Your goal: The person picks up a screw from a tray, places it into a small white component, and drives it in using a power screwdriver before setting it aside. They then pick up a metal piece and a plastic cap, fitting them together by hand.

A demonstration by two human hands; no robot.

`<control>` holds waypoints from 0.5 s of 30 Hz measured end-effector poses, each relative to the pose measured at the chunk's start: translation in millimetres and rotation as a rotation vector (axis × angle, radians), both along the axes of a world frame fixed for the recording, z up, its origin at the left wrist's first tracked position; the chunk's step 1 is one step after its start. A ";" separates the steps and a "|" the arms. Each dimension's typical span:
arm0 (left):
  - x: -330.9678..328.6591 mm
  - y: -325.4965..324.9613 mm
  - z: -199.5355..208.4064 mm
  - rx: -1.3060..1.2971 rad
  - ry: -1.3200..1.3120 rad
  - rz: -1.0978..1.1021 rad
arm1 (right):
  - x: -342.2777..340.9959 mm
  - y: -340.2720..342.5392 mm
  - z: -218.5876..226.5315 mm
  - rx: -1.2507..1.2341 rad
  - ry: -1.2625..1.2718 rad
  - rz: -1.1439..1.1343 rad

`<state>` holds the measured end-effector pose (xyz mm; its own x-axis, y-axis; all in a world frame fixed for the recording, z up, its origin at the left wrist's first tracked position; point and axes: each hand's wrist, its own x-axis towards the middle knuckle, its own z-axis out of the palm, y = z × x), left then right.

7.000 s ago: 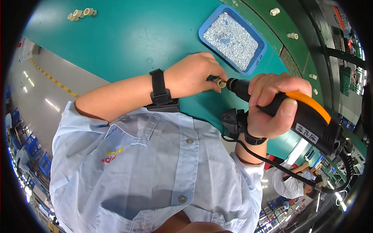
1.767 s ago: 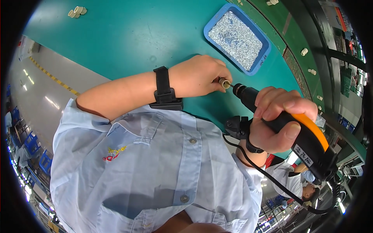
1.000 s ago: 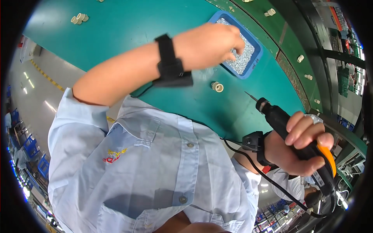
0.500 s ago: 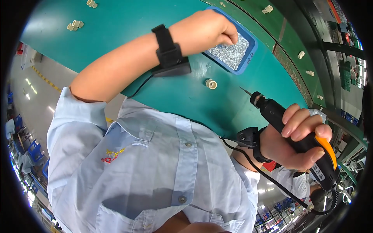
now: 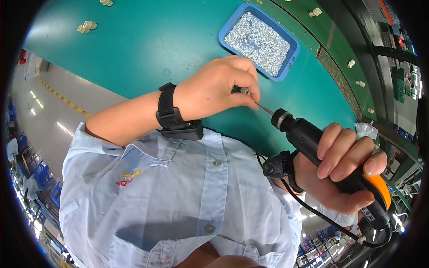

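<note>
My right hand (image 5: 346, 167) is wrapped round a black and orange electric screwdriver (image 5: 308, 138) whose thin bit points toward my left hand. With thumb and forefinger pinched together, my left hand (image 5: 223, 85) meets the tip of the bit. Whatever sits between those fingertips is too small to make out. A cream plastic fitting (image 5: 245, 91) shows partly in the gap between thumb and fingers, mostly hidden by them. Beyond the left hand lies a blue tray (image 5: 292, 62) with many small silver screws (image 5: 259, 42) in it.
More cream fittings (image 5: 87, 27) stand on the green table (image 5: 147, 49) at the far left, and another fitting (image 5: 315, 12) lies on the green ledge at the right. A clear plastic bag (image 5: 366, 130) rests beside the right hand. The screwdriver's cable (image 5: 380, 243) hangs below its rear end.
My left hand has come back from the screw tray to the cream fitting, its fingertips now at the bit. The screwdriver has shifted slightly, its bit now meeting those fingers.
</note>
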<state>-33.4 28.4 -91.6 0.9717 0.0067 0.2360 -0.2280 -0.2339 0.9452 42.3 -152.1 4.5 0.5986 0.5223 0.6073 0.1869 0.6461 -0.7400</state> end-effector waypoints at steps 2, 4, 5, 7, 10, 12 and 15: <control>-1.6 -0.2 -0.2 0.004 -0.020 0.007 | -1.8 1.3 -0.5 -0.006 -0.011 -0.004; -1.7 0.1 0.3 0.009 -0.008 0.007 | -2.3 2.3 -1.0 -0.003 -0.015 -0.001; -1.5 0.3 0.8 0.016 0.003 0.006 | -2.3 2.9 -1.3 0.001 -0.019 0.001; -1.4 0.5 1.2 0.021 0.016 0.006 | -3.2 4.7 -1.6 0.003 -0.022 0.003; -0.4 -0.6 1.4 0.170 -0.042 0.022 | -5.2 9.0 -0.9 -0.063 -0.056 -0.021; 2.0 -5.0 -2.0 0.192 -0.066 0.078 | -2.0 9.1 -1.8 -0.087 -0.063 -0.035; 4.1 -9.8 -8.9 0.236 -0.116 0.189 | 2.8 9.9 -4.4 -0.136 -0.081 -0.064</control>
